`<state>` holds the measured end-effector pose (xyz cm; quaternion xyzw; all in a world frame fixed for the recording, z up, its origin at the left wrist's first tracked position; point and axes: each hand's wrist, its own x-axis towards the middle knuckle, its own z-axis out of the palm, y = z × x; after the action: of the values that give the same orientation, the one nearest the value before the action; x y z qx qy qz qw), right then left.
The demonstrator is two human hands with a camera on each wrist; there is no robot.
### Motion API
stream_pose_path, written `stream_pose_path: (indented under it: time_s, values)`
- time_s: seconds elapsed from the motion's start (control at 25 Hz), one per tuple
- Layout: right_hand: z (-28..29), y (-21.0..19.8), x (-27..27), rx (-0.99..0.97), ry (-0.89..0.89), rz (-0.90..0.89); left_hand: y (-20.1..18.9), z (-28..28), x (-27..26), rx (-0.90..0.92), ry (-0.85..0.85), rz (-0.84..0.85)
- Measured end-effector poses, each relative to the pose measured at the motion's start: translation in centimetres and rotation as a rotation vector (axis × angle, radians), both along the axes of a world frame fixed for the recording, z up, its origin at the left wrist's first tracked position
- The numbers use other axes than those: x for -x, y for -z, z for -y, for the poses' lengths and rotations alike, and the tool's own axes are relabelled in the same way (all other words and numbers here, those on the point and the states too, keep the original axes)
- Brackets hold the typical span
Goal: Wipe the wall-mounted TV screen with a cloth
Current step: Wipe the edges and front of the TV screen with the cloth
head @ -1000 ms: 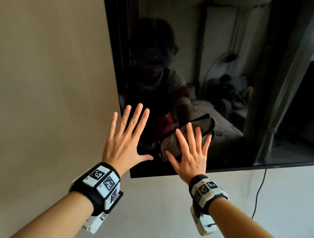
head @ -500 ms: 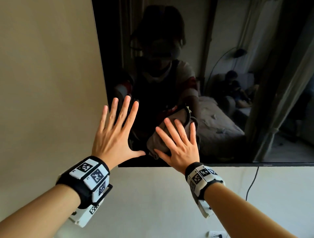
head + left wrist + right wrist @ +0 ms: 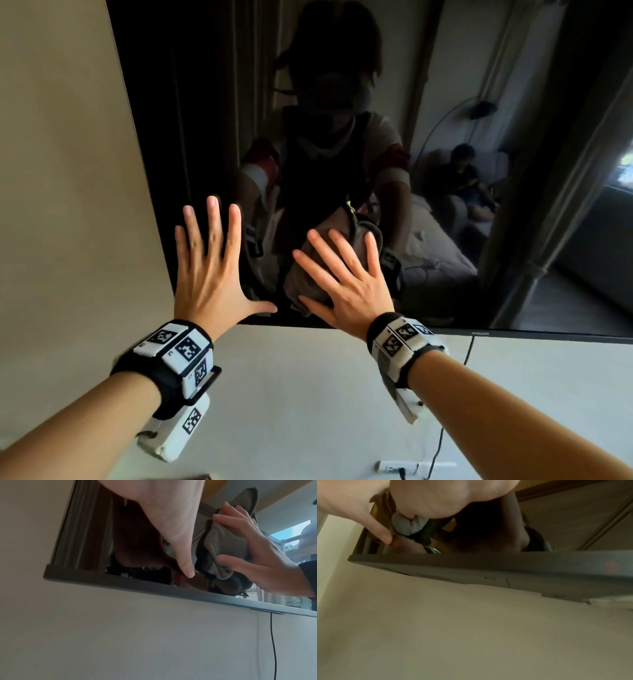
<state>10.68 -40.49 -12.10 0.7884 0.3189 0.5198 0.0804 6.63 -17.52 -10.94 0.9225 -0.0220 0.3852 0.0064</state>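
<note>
The wiping step is underway at the lower left corner of the wall-mounted TV screen (image 3: 445, 171), which is filling the upper right of the head view. The right hand (image 3: 346, 287) is pressing a grey cloth (image 3: 329, 253) flat against the dark glass just above the bottom bezel (image 3: 154, 588), its fingers (image 3: 342, 250) spread wide and straight, with the thumb reaching down to the left over the cloth's lower fold. In the left wrist view, the cloth (image 3: 226, 547) is bunching under that palm, its lower folds hanging near the frame. The left hand (image 3: 212, 270) is lying open beside it, fingers straight and fanned, the thumb pointing toward the cloth; it is straddling the screen's left edge, partly over the beige wall (image 3: 68, 171), and is holding nothing. It seems to be bracing, though firm contact is hard to confirm.

Most of the glass to the upper right probably remains to be wiped. The next move likely calls for sliding the cloth across with even, light pressure, keeping it flat under the palm and clear of the black cable (image 3: 442, 442) hanging below the bezel.
</note>
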Motion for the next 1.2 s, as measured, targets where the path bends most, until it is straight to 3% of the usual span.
stream_pose_path:
  time_s: [0.12, 0.32, 0.48, 0.68, 0.96, 1.2]
  values:
    - [3.2, 0.0, -0.6, 0.063, 0.017, 0.029, 0.2, -0.2, -0.1, -0.012, 0.0, -0.002]
    - [13.1, 1.5, -0.2, -0.004, 0.227, 0.051, 0.1, -0.4, -0.3, -0.022, 0.005, 0.003]
    - [8.9, 0.3, -0.2, -0.142, 0.14, 0.035, 0.2, 1.2, 0.5, -0.136, 0.066, -0.012]
    - [8.2, -1.9, -0.7, -0.071, 0.048, 0.051, -0.3, 8.5, -0.2, -0.173, 0.124, -0.025]
    - [21.5, -0.5, -0.6, 0.017, 0.193, 0.061, -0.3, 12.2, -1.1, -0.109, 0.049, -0.013]
    - [15.5, -2.5, -0.5, -0.019, 0.006, 0.013, -0.1, 13.1, -0.8, -0.07, -0.001, -0.008]
